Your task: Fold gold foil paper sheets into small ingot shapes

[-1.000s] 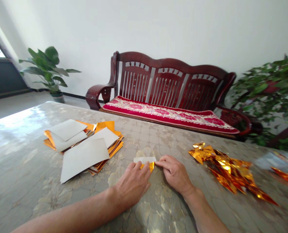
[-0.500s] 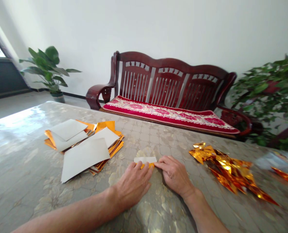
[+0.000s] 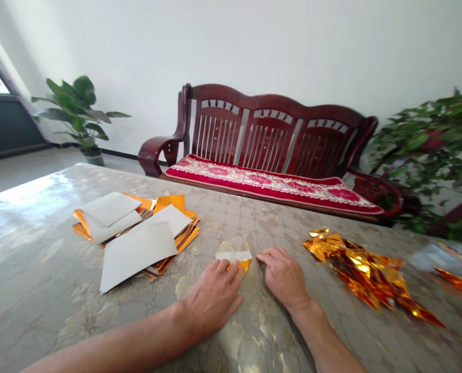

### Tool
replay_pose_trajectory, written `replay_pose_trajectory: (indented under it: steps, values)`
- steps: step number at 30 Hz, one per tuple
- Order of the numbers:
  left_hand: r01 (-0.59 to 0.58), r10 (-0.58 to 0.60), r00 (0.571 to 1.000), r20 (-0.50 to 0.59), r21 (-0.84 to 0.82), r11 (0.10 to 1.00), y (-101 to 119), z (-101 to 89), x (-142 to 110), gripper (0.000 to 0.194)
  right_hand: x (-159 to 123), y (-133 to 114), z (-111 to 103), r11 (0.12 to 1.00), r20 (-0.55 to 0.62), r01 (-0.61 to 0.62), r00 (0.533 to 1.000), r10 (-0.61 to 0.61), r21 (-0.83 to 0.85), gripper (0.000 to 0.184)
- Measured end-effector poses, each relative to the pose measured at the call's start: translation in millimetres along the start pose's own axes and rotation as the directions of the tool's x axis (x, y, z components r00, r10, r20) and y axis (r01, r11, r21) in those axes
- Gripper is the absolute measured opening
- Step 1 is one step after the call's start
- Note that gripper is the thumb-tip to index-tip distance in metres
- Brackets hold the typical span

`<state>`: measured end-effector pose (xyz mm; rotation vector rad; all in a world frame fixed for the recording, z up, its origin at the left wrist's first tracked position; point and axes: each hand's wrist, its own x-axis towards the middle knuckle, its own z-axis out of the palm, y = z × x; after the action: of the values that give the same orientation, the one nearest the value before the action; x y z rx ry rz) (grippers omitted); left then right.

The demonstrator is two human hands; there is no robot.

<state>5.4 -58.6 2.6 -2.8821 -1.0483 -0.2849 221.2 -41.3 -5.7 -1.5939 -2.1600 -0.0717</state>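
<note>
A small folded piece of paper (image 3: 234, 256), pale on one side and shiny gold on the other, lies on the table before me. My left hand (image 3: 217, 292) rests over its near edge, fingers stretched out and pressing it down; part of the paper is hidden under them. A gold corner shows beside the fingertips. Just to the right, apart from the paper, my right hand (image 3: 283, 274) is on the table with its fingers curled in and the index finger pointing at the paper. I see nothing in it.
Left of my hands lies a stack of pale sheets (image 3: 137, 254) with gold undersides. Folded gold foil pieces (image 3: 365, 267) are heaped on the right, beside a clear plastic bag (image 3: 448, 256). A wooden bench (image 3: 269, 129) stands past the table (image 3: 32, 269), with plants at both sides.
My right hand has slid a little to the right, off the paper's edge, uncovering its gold corner. My left hand stays on the paper.
</note>
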Motion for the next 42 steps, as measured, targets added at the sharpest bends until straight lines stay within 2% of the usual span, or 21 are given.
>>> replay_pose_trajectory:
  steps: [2,5,9,12,16,20,23,25,28,32,37,42]
  values:
    - [-0.006,0.006,1.0,-0.019,-0.014,1.0,-0.7,2.6,0.0,0.043,3.5,1.9,2.2,0.994,-0.068,-0.062,0.995,0.068,0.087,0.041]
    - [-0.025,0.024,0.999,-0.046,-0.025,0.999,-3.7,6.6,0.9,0.041,9.9,-0.7,4.2,0.975,-0.099,-0.017,0.994,0.039,0.22,0.033]
    - [-0.068,0.062,0.996,-0.059,-0.107,0.992,-13.8,6.1,3.1,0.033,14.8,-7.0,6.2,0.971,0.007,0.051,0.999,-0.054,0.234,0.022]
    - [-0.071,0.06,0.997,-0.053,-0.228,0.971,-24.0,3.8,4.7,0.027,15.5,-7.4,7.2,0.979,0.084,0.042,0.995,-0.06,0.2,0.026]
    - [0.045,-0.061,0.998,-0.032,-0.374,0.926,-34.3,5.1,7.9,0.021,17.6,-6.6,4.8,0.984,0.149,0.021,0.988,-0.048,0.176,0.034]
    - [0.164,-0.21,0.977,-0.049,-0.462,0.871,-38.9,9.4,12.4,0.019,23.3,-9.6,1.1,0.987,0.198,-0.006,0.98,-0.026,0.159,0.031]
    - [0.204,-0.271,0.958,-0.089,-0.451,0.869,-41.3,9.3,15.0,0.018,27.7,-12.3,-0.5,0.99,0.228,-0.034,0.974,0.001,0.14,0.03]
    - [0.23,-0.294,0.951,-0.098,-0.412,0.882,-43.5,7.8,16.1,0.028,29.7,-13.8,-0.8,0.991,0.239,-0.053,0.971,0.021,0.126,0.029]
    - [0.261,-0.307,0.95,-0.064,-0.378,0.888,-47.8,6.5,17.4,0.041,31.8,-15.8,-0.6,0.99,0.247,-0.067,0.968,0.034,0.124,0.021]
    - [0.291,-0.316,0.949,-0.008,-0.372,0.882,-53.9,8.1,19.1,0.046,34.6,-17.6,-0.9,0.986,0.264,-0.096,0.963,0.058,0.133,0.018]
    - [0.325,-0.344,0.939,0.021,-0.383,0.865,-58.6,9.2,20.5,0.032,36.3,-15.5,-3.1,0.975,0.322,-0.135,0.944,0.073,0.175,0.028]
    - [0.391,-0.397,0.915,0.072,-0.396,0.831,-58.2,6.3,22.9,0.021,35.3,-12.8,-3.0,0.978,0.321,-0.042,0.947,-0.027,0.206,0.02]
